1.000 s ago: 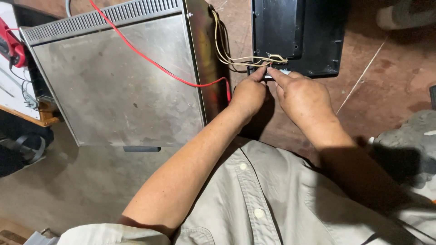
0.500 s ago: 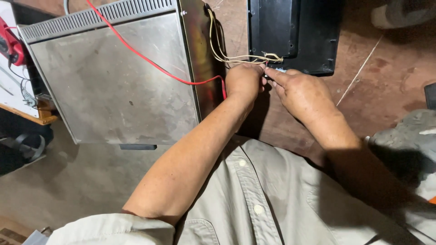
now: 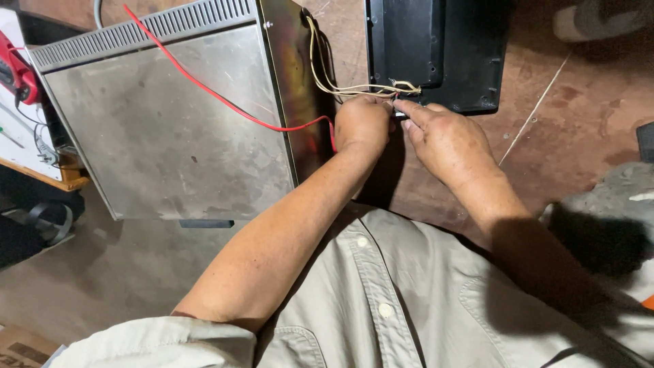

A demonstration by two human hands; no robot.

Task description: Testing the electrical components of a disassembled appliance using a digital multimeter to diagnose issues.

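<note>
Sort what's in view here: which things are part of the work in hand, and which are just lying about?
In the work:
- left hand and right hand, meeting at the pale wires
- black panel where the wires end
- metal casing they run from
- red wire across the casing

Lying about:
- red tool at left
- thin stick on the floor

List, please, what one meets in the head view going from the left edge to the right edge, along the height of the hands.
Red tool → metal casing → left hand → right hand → thin straw on the floor.
</note>
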